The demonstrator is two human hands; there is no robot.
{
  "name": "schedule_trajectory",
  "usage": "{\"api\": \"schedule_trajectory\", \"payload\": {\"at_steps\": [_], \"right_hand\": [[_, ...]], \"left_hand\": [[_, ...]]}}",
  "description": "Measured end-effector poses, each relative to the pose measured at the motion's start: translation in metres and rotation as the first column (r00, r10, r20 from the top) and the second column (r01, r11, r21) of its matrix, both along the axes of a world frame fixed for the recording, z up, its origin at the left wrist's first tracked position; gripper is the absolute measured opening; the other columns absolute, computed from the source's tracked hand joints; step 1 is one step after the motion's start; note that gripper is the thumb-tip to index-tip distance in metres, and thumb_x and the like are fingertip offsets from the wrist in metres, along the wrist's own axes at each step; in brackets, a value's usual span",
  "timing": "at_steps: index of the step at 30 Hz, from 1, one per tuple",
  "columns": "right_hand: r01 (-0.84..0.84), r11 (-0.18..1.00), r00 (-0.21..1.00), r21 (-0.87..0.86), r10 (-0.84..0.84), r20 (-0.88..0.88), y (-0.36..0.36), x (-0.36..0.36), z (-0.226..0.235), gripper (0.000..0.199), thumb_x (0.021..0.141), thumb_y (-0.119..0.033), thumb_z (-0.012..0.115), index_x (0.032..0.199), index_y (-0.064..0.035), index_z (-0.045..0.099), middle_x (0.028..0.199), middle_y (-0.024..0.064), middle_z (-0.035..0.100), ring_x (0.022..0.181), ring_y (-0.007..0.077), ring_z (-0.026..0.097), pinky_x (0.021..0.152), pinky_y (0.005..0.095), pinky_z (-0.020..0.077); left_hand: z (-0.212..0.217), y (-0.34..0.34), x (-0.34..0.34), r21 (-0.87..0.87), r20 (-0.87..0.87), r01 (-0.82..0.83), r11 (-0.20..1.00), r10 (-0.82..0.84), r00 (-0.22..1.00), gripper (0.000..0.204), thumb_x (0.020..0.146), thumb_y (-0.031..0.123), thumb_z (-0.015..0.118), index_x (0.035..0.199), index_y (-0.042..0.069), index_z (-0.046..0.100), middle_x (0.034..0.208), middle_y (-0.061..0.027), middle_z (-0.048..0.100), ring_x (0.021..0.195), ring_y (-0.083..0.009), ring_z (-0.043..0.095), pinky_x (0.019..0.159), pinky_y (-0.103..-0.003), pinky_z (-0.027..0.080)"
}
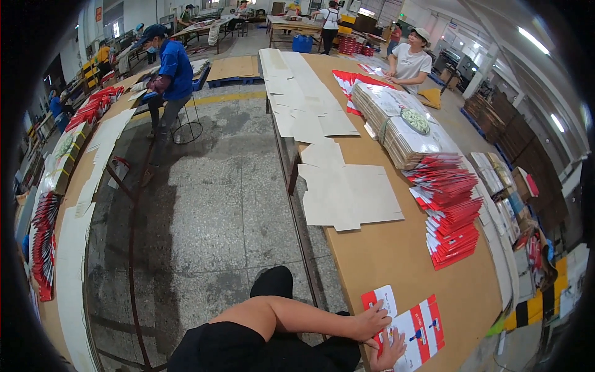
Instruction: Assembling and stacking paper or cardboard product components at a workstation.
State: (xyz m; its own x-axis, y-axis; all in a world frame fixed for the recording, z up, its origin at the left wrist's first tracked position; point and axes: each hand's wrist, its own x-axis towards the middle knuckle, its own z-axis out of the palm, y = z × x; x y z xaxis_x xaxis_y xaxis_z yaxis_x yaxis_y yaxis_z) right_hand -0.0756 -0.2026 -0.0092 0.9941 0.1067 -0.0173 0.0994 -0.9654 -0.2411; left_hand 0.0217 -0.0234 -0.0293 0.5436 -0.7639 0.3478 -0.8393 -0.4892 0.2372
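left hand flat, fingers spread, pinning red-and-white card to desk | right hand fingers spread on card's near edge, steadying it

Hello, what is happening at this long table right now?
A seated person presses the left hand and right hand on a flat red-and-white printed card sheet at the near end of the long brown table. Further along lie grey cardboard blanks and a fanned stack of red-and-white sheets. Other workers stand beyond.

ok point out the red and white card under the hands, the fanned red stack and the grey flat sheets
red and white card (416, 332), head view, its white middle panel
fanned red stack (451, 211), head view, middle of the spread
grey flat sheets (350, 195), head view, centre of the top sheet
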Motion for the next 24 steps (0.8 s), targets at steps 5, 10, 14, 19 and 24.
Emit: {"api": "schedule_trajectory", "payload": {"at_steps": [5,10,14,19,24], "right_hand": [[-0.027,0.999,0.998,0.038,0.025,0.056,-0.005,0.0,-0.005,0.055,0.091,-0.04,0.05,0.14,-0.015,0.051,0.151,0.0189,0.035,0.143,0.0464,0.02,0.11,0.0676,0.0069],[-0.048,0.999,0.997,-0.005,0.048,0.066,-0.009,0.006,-0.012,0.057,0.092,-0.044,0.05,0.141,-0.0168,0.049,0.152,0.0166,0.035,0.142,0.0459,0.021,0.11,0.067,0.0101],[-0.093,0.995,0.989,-0.028,0.096,0.109,-0.014,0.007,-0.019,0.061,0.092,-0.049,0.047,0.146,-0.0191,0.044,0.154,0.0156,0.033,0.142,0.0475,0.021,0.108,0.0685,0.0137],[-0.082,0.995,0.992,-0.052,0.087,0.093,-0.008,0.005,-0.008,0.061,0.092,-0.047,0.049,0.145,-0.017,0.045,0.152,0.0164,0.036,0.14,0.0463,0.024,0.108,0.0671,0.0152],[0.026,1.0,0.999,-0.016,-0.026,0.019,0.001,-0.006,-0.004,0.054,0.092,-0.043,0.05,0.138,-0.0137,0.053,0.15,0.0201,0.035,0.142,0.0467,0.02,0.11,0.0674,0.0071]], "left_hand": [[-0.016,-0.018,0.009,-0.102,0.062,-0.069,0.992,0.076,0.995,0.083,0.072,0.076,0.056,0.105,-0.001,0.058,0.097,-0.0096,0.046,0.095,-0.0273,0.05,0.096,-0.049,0.033],[-0.009,-0.022,0.015,0.172,-0.017,-0.063,0.983,0.067,0.998,0.089,0.072,0.077,0.055,0.116,0.0,0.055,0.113,-0.0131,0.049,0.091,-0.0265,0.054,0.083,-0.041,0.034],[-0.02,-0.021,0.014,0.086,0.109,-0.093,0.992,0.083,0.991,0.09,0.073,0.077,0.054,0.121,0.0,0.055,0.126,-0.0145,0.049,0.092,-0.0259,0.054,0.084,-0.042,0.035],[-0.022,-0.023,0.012,0.084,0.139,-0.083,0.993,0.07,0.988,0.089,0.078,0.078,0.046,0.12,0.001,0.06,0.137,-0.0163,0.047,0.094,-0.0273,0.053,0.088,-0.049,0.035],[-0.015,-0.019,0.025,0.121,-0.007,0.011,0.993,-0.01,1.0,0.084,0.079,0.072,0.053,0.127,0.003,0.054,0.137,-0.0103,0.048,0.099,-0.026,0.051,0.087,-0.044,0.037]]}}
